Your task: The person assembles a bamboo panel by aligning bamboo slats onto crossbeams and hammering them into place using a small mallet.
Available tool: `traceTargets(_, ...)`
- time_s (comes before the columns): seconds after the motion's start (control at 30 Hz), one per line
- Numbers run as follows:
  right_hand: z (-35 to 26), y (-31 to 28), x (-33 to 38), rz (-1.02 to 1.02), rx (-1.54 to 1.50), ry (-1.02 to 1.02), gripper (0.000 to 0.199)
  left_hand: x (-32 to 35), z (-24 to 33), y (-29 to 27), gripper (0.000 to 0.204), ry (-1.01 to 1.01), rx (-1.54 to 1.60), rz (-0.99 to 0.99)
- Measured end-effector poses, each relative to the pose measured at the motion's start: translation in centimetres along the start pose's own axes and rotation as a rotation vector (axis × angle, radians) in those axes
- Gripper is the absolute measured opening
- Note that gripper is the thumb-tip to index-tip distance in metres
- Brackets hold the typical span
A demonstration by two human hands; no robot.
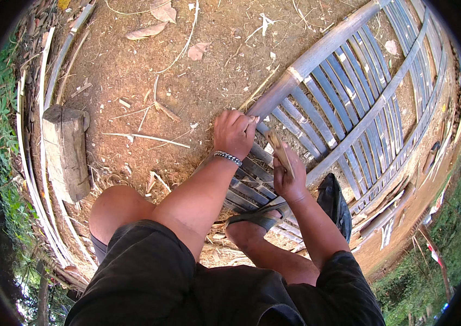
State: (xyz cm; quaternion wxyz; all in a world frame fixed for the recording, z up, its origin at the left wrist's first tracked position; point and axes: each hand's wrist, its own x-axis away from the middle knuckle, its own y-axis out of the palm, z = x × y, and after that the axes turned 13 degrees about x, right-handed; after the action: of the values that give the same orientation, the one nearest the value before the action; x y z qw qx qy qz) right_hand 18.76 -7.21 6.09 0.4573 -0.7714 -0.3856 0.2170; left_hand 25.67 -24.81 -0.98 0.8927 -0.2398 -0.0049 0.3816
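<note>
left hand (234, 132) clenched on bamboo panel (350, 103) end | right hand (287, 176) gripping wooden stick (280, 152), probably a handle, pointing up-left | panel runs up-right

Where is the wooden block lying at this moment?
In the head view, the wooden block lies on the dirt at the person's left, beside the bent bamboo strips and above the left knee.

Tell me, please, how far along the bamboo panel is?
Done: most slats of the bamboo panel lie lashed across its rails. In hand: the left hand grips the thick pole's end; the right hand holds a wooden-handled tool. Left: loose strips lie unused.
</note>
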Motion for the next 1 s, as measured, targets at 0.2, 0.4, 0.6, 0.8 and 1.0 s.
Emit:
traceTargets(0.2, -1.0, -0.9, -1.5, -0.208, 0.093, 0.208, 0.058, 0.0, -0.1, -0.4, 0.013, -0.017, 0.005, -0.033)
traceTargets(0.4, -0.2, -1.6, 0.0, -0.152, -0.045, 0.414, 0.047, 0.0, 1.0, -0.5, 0.023, -0.055, 0.013, -0.009)
traceTargets(0.6, -1.0, -1.9, -2.0, -0.079, -0.047, 0.462, 0.045, 1.0, -0.5, 0.1, 0.041, -0.11, -0.114, 0.068)
traceTargets(0.8, -0.8, -1.0, -8.8, -0.056, 0.123, 0.505, 0.064, 0.8, 0.4, -0.6, 0.041, -0.202, -0.319, 0.06)
traceTargets(1.0, 1.2, 0.3, -12.1, -0.094, 0.178, 0.526, 0.084, 1.6, -0.3, -0.9, 0.035, -0.158, -0.376, 0.049)
